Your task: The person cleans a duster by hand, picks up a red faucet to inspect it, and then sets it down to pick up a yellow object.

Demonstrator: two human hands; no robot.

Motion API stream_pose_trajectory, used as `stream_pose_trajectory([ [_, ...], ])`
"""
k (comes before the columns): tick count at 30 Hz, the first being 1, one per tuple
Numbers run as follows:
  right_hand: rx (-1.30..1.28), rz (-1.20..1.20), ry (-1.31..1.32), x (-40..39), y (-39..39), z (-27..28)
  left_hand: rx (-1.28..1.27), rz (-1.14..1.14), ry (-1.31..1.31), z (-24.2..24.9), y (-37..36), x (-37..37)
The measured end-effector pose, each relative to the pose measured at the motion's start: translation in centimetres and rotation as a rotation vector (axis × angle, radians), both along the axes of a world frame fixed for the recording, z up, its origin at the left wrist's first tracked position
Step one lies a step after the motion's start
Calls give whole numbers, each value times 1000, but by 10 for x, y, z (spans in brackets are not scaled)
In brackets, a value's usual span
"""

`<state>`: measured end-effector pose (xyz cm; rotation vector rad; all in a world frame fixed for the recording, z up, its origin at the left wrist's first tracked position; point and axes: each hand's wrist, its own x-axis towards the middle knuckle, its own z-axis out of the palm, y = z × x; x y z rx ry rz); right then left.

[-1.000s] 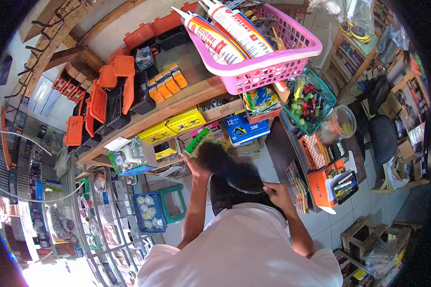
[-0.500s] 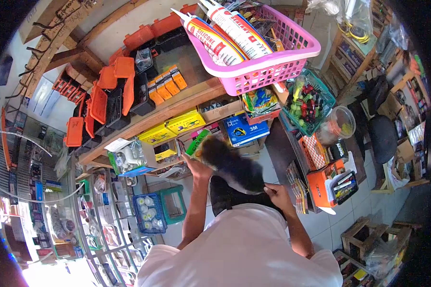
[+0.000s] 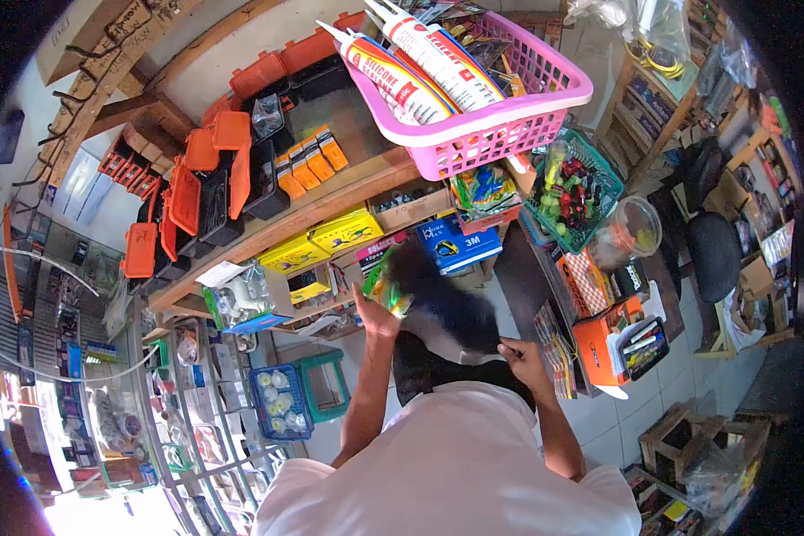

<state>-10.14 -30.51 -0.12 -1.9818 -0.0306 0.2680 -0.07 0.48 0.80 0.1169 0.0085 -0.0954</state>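
A green and yellow packet (image 3: pixel 388 293) is held upright by my left hand (image 3: pixel 377 314), its fingers against the packet's near edge. My right hand (image 3: pixel 523 359) is closed on the end of a dark fluffy duster (image 3: pixel 451 304). The duster stretches up and left from that hand, blurred by motion, and its far end reaches the packet, covering part of it. Whatever handle the duster has is mostly hidden in my fingers.
A pink basket (image 3: pixel 487 134) with sealant tubes stands on the wooden counter (image 3: pixel 241 241). Beside it is a green basket (image 3: pixel 573 239) of small colourful items. Orange-lidded bins (image 3: pixel 184 196) line the counter. An orange box (image 3: pixel 596 350) sits at right, a blue basket (image 3: pixel 281 429) at lower left.
My left hand has moved slightly right with the packet, which is turned to a different angle. The duster's far end has shifted right. My right hand has moved slightly right.
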Motion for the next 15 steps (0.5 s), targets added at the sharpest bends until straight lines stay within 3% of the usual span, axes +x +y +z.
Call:
stream_pose_trajectory([
  [1,20,4,-10,0,-1,-2,96,83,236,2,0,0],
  [5,55,80,-15,2,-6,-10,-3,-34,42,5,0,-5],
  [6,54,76,-17,2,-6,-10,136,22,359,19,-5,-6],
  [7,70,38,-93,3,-4,-9,169,43,257,13,-4,-4],
  [8,87,2,-169,3,-2,-9,91,-64,100,-26,13,0],
  [9,87,6,-170,4,-2,-2,14,-169,-56,-25,19,2],
  [11,191,79,18,1,-3,13,221,-7,150,-30,7,-2],
  [13,249,115,77,3,-9,8,76,-53,67,-58,14,-6],
  [15,306,153,135,6,-18,8,264,-85,54,-56,18,-9],
])
